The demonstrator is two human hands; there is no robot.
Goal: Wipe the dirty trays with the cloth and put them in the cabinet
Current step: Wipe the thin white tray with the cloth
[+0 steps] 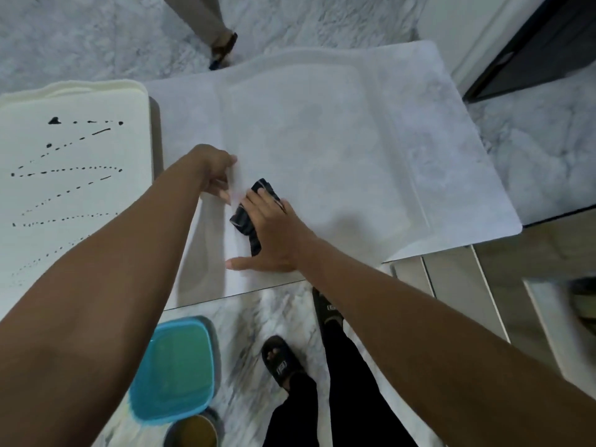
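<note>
A white tray (322, 130) lies flat on the marble-look table in the middle of the head view. My left hand (214, 172) grips its left rim. My right hand (274, 233) presses a dark striped cloth (250, 221) flat on the tray's near-left part. To the left sits a stack of white trays (74, 188); the top one carries black dots and streaks.
A blue container (175, 369) and a round bowl of brownish liquid (192, 430) sit near the front edge. Another person's foot (224, 48) stands on the floor beyond the table. A dark cabinet opening (532, 53) is at the top right. My feet show below.
</note>
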